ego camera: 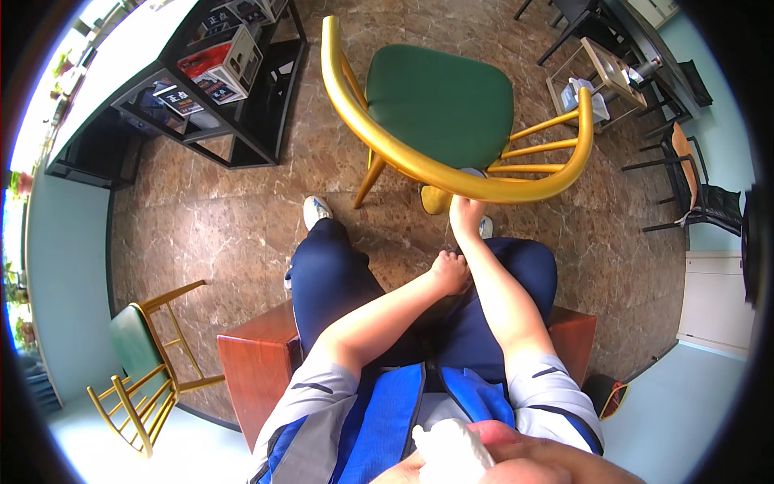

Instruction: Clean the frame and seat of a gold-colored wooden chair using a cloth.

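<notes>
A gold-framed chair (pixel 444 172) with a green padded seat (pixel 440 106) stands before me, its curved back rail towards me. My right hand (pixel 467 215) reaches in under that rail, its fingers partly hidden by it. A yellow cloth (pixel 435 199) shows beside the hand, seemingly gripped in it, and a greyish patch appears above the rail. My left hand (pixel 451 273) is curled near my right forearm, between my knees. No object shows in it, though its palm is hidden.
I sit on a reddish-brown wooden seat (pixel 257 345). Left stands a black metal shelf (pixel 254 142) with printed boxes (pixel 227 66). A second green-and-gold chair (pixel 142 345) is at lower left. A small trolley (pixel 614 75) and black-framed chairs (pixel 683 160) line the right.
</notes>
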Demonstrator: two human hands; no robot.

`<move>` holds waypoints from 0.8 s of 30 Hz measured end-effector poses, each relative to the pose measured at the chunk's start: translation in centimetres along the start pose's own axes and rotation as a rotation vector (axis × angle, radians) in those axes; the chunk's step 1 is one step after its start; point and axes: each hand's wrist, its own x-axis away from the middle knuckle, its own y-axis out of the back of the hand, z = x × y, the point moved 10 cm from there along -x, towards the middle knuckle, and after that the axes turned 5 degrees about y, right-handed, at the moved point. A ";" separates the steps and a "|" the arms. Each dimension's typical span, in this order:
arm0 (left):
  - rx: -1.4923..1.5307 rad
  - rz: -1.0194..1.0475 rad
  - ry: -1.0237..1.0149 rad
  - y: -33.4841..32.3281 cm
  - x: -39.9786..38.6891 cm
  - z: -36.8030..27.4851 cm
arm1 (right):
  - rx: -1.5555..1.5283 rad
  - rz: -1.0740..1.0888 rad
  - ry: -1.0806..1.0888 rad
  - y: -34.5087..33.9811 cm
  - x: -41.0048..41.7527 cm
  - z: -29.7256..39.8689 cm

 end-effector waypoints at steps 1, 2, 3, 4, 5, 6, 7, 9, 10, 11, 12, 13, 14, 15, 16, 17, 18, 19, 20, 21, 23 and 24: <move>-0.003 0.011 -0.007 0.0 -0.1 -0.2 | 0.022 0.002 0.000 0.1 0.0 -0.3; -0.001 0.011 -0.012 0.1 -0.2 -0.4 | 0.027 0.001 -0.002 0.3 0.1 -0.7; 0.005 0.015 -0.008 0.0 -0.2 -0.3 | 0.018 -0.023 -0.002 0.3 0.2 -0.5; 0.011 0.019 -0.005 -0.2 -0.2 -0.2 | 0.010 -0.048 -0.003 0.3 0.2 -0.4; 0.013 0.021 -0.003 -0.4 -0.2 -0.1 | 0.008 -0.045 -0.004 0.1 0.1 -0.3; 0.015 0.014 0.001 -0.4 -0.2 -0.1 | -0.013 -0.070 0.000 0.2 0.0 -0.2; 0.016 0.007 0.006 -0.4 -0.2 0.0 | -0.034 -0.095 0.004 0.3 0.0 0.0; 0.020 0.030 0.007 -0.4 -0.2 -0.1 | -0.020 -0.053 -0.029 0.3 0.1 -0.2; 0.022 0.053 0.007 -0.4 -0.2 -0.2 | -0.005 -0.014 -0.060 0.1 0.1 -0.4; 0.025 0.054 0.006 -0.2 -0.2 -0.3 | -0.003 -0.012 -0.061 0.2 0.2 -0.3; 0.033 0.075 0.000 -0.2 -0.1 -0.4 | -0.013 -0.029 -0.052 0.4 0.1 0.1; 0.041 0.096 -0.006 -0.3 -0.1 -0.5 | -0.024 -0.046 -0.042 0.6 0.0 0.5; 0.043 0.096 -0.007 -0.2 -0.1 -0.5 | -0.021 -0.045 -0.043 0.7 -0.1 0.7; 0.042 0.107 -0.010 -0.3 -0.1 -0.5 | -0.024 -0.044 -0.043 0.6 -0.1 0.8; 0.040 0.117 -0.013 -0.5 0.0 -0.5 | -0.027 -0.042 -0.043 0.6 -0.1 0.9; 0.042 0.117 -0.012 -0.6 0.0 -0.5 | -0.027 -0.040 -0.042 0.6 -0.1 1.0; 0.033 0.082 -0.006 -0.5 0.0 -0.4 | -0.029 -0.020 -0.060 0.4 0.0 0.9; 0.023 0.048 0.001 -0.4 0.0 -0.3 | -0.032 0.000 -0.078 0.2 0.0 0.9; 0.026 0.049 0.003 -0.6 0.0 -0.2 | -0.033 0.003 -0.079 0.1 0.0 1.0; 0.024 0.048 0.001 -0.5 -0.1 -0.4 | -0.030 0.007 -0.094 0.1 0.1 0.7; 0.025 0.048 -0.003 -0.5 -0.1 -0.5 | -0.026 0.013 -0.109 0.1 0.0 0.3; 0.037 0.042 0.000 -0.4 -0.1 -0.5 | -0.021 0.001 -0.068 0.1 -0.1 0.4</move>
